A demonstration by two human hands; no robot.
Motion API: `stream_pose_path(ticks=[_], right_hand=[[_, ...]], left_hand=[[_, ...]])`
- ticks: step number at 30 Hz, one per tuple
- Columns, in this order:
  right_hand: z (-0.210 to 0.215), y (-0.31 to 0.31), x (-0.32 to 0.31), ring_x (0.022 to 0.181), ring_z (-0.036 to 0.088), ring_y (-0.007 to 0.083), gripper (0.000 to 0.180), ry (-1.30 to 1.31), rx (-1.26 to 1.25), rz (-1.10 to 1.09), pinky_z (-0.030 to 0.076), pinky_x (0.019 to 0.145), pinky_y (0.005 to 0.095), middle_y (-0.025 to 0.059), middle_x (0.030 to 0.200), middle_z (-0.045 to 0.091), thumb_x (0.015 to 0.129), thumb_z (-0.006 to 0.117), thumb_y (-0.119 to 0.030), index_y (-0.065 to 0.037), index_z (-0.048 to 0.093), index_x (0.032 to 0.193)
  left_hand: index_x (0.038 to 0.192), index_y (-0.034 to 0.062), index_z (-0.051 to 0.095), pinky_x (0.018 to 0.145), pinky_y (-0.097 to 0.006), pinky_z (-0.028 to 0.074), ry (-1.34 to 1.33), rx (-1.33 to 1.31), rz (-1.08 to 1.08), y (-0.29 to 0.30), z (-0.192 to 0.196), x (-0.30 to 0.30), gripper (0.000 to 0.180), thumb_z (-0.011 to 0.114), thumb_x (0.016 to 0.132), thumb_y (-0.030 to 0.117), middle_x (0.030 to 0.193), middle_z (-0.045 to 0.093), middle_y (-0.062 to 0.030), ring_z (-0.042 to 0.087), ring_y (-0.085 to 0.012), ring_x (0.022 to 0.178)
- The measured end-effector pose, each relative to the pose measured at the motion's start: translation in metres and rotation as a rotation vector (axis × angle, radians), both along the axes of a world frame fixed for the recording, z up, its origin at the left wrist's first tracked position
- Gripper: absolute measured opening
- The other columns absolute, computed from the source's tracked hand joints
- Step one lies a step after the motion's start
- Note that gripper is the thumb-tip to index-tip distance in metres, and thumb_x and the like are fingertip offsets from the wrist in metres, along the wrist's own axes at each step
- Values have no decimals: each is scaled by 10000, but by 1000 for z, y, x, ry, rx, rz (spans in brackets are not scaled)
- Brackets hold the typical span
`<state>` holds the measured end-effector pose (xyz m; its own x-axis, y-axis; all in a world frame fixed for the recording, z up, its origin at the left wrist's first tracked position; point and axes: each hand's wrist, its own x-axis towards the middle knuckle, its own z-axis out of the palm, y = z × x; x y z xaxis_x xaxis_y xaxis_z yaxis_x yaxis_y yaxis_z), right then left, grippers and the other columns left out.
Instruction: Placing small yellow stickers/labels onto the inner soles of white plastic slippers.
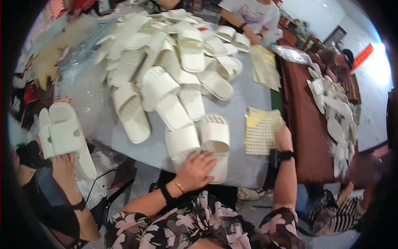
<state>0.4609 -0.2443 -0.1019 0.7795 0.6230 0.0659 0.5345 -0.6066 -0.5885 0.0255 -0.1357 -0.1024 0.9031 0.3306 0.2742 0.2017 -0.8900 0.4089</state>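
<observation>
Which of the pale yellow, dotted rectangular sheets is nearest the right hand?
The dotted sheet lower in the picture: the right hand is at its right edge, while the upper sheets lie farther off.

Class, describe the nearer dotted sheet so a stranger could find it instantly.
On the grey table, look right of the heaped white slippers. The dotted sheet is cream with yellow at its upper left. Unlike the farther sheets, it has the right grip at its edge.

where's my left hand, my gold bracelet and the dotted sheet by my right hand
left hand (196, 169): head view, its back
gold bracelet (179, 186): head view, its band
dotted sheet (261, 135): head view, its dotted face
</observation>
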Motion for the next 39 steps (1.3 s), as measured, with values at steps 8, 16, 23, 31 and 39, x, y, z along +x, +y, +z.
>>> stream_pose_path(ticks=[8, 16, 23, 31, 39], right_hand=[[27, -6, -63, 1129, 495, 422, 471, -488, -141, 27, 408, 978, 494, 237, 1260, 532, 796, 621, -55, 10, 520, 1251], [16, 26, -201, 1138, 484, 404, 525, -103, 106, 570, 385, 1006, 450, 221, 1222, 520, 775, 729, -87, 22, 495, 1232], [-3, 17, -255, 1215, 452, 391, 797, 31, 219, 474, 362, 1052, 439, 234, 1308, 472, 754, 750, -129, 36, 337, 1415], [-18, 7, -266, 1249, 445, 362, 756, 70, 288, 474, 352, 1082, 420, 229, 1351, 438, 775, 692, -72, 39, 328, 1429], [-14, 7, -270, 1251, 427, 419, 728, 105, 310, 405, 340, 1074, 459, 250, 1351, 459, 781, 690, -99, 44, 348, 1407]], left_hand=[[1300, 83, 530, 1091, -456, 304, -77, -64, -14, -1, -14, 13, 548, 625, 861, 397, 1372, 483, -133, 432, -281, 1306], [1208, 105, 590, 1062, -431, 347, -75, 27, -67, 35, -6, 7, 417, 660, 846, 301, 1334, 532, -105, 484, -263, 1262], [1223, 17, 560, 970, -436, 455, -477, 147, 566, 110, 54, -18, 485, 726, 787, 153, 1186, 616, -155, 584, -320, 1124], [1297, -108, 418, 833, -343, 526, -735, -760, 877, 196, 1, -19, 868, 856, 657, 282, 1119, 630, -220, 648, -259, 960], [1246, -68, 471, 848, -369, 523, -672, -523, 982, 183, -1, -7, 813, 848, 620, 287, 1085, 639, -198, 650, -311, 951]])
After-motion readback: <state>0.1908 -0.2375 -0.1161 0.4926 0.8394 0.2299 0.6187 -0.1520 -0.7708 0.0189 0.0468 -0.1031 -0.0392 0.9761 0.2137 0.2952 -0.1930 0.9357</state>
